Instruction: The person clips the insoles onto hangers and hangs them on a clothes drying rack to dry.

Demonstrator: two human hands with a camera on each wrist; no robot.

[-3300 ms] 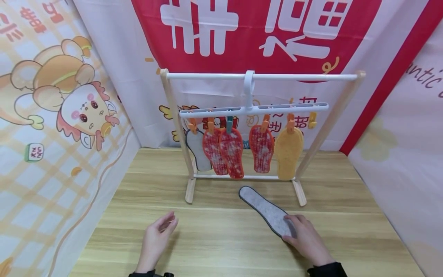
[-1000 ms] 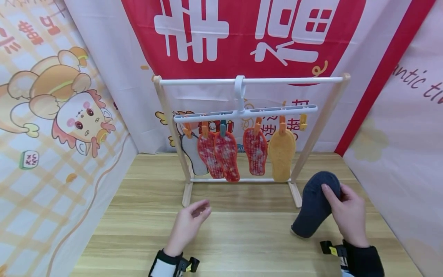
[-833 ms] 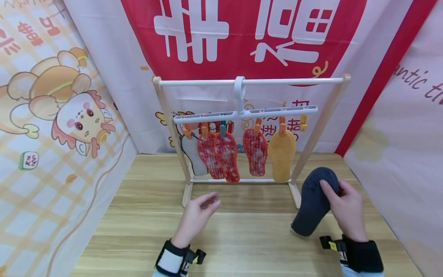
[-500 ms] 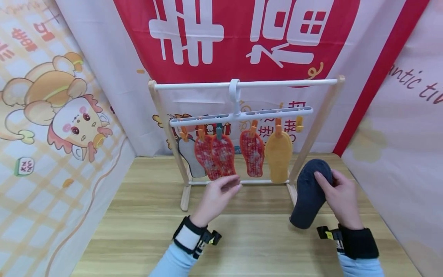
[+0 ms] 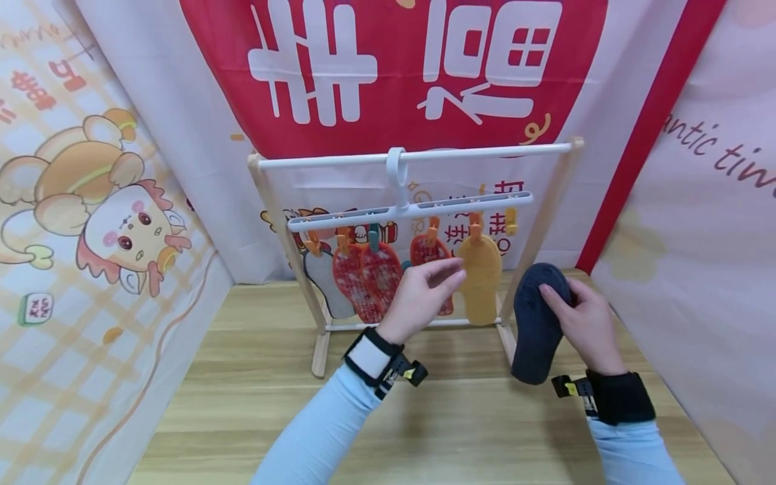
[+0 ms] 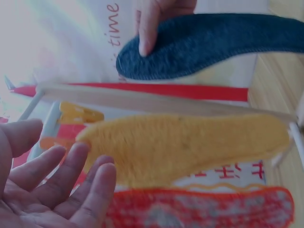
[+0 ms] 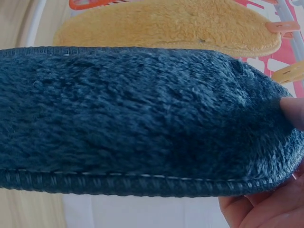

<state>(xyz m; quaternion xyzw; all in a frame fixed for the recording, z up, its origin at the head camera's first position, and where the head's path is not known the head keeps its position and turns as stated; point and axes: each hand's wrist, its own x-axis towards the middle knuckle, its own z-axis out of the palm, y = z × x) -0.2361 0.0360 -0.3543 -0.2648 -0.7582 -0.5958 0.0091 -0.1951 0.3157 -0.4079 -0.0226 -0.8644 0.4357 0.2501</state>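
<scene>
My right hand (image 5: 585,323) pinches a dark blue fuzzy insole (image 5: 536,330) near its wide end, thumb on the face. The insole hangs upright by the rack's right leg. My left hand (image 5: 424,296), fingers loosely bent and holding nothing, is in front of a red-and-white insole (image 5: 427,249), partly hiding it. To its right a yellow insole (image 5: 480,283) hangs from an orange clothespin (image 5: 475,232). In the left wrist view, the left fingers (image 6: 102,190) are near that yellow insole's clipped end. A vacant yellow clothespin (image 5: 511,221) hangs at the hanger's right end.
A white clip hanger (image 5: 406,210) hooks over the top bar of a wooden rack (image 5: 545,202). Two more red insoles (image 5: 380,276) and a grey insole (image 5: 330,286) hang on its left half. The rack stands on a wood-grain table (image 5: 242,404) before printed cloth walls.
The right hand has lifted the insole from the table and turned its dark side into view. My left hand has moved right and up toward the hanging insoles. The head view has shifted slightly.
</scene>
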